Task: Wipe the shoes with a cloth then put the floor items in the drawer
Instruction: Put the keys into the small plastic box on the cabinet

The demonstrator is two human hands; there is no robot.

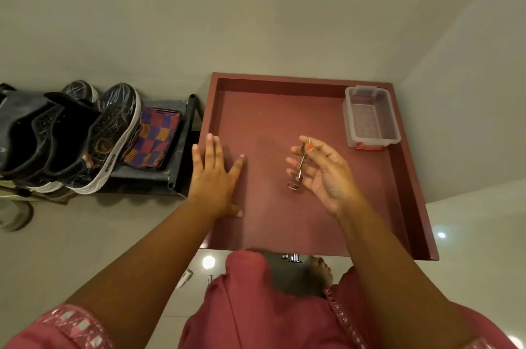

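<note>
A dark red open drawer point(410, 177) fills the middle of the head view. My right hand point(324, 175) hangs above its floor and pinches the ring of a metal key bunch point(299, 169) between thumb and forefinger; the keys dangle down. My left hand point(213, 175) lies flat with straight fingers on the drawer's left edge. Several black sneakers point(94, 138) with white soles stand on a black shoe rack point(182, 146) to the left. A checked cloth point(155, 138) in orange, purple and red lies folded on the rack beside them.
A clear plastic box point(370, 118) with a red clip sits in the drawer's back right corner. Small items point(185, 277) lie on the shiny floor tiles below the drawer's front. The walls close in behind and to the right.
</note>
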